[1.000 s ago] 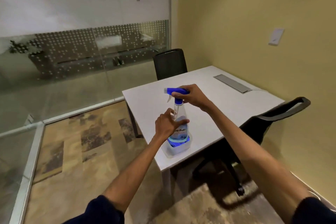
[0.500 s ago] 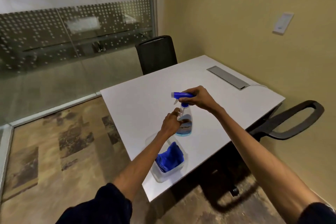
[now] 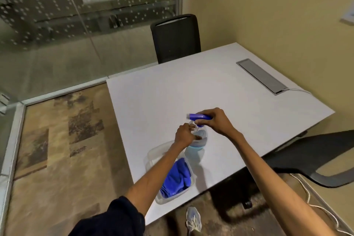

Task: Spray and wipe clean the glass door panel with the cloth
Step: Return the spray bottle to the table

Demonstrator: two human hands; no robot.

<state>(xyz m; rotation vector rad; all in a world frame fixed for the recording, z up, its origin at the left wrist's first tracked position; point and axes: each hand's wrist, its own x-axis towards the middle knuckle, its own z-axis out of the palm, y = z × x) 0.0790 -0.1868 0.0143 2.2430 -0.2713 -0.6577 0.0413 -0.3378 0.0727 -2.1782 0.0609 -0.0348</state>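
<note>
A clear spray bottle (image 3: 200, 142) with a blue trigger head stands on the white table (image 3: 172, 97). My right hand (image 3: 216, 121) grips the blue head from the right. My left hand (image 3: 184, 136) is closed around the bottle's neck and body from the left. A blue cloth (image 3: 177, 179) lies folded in a clear plastic tub (image 3: 153, 156) at the table's near edge, just under my left forearm. The glass panel (image 3: 86, 25) with a dotted frosted band stands at the far left.
A black chair (image 3: 176, 38) stands behind the table and another chair's armrest (image 3: 316, 161) juts in at the right. A grey cable lid (image 3: 260, 75) sits in the tabletop near the yellow wall. Patterned carpet covers the floor at left. My shoe (image 3: 193, 218) shows below.
The bottle has come out of the tub and stands on the table beside it, uncovering the blue cloth. My view has tilted down and closer to the table. Both hands stay on the bottle.
</note>
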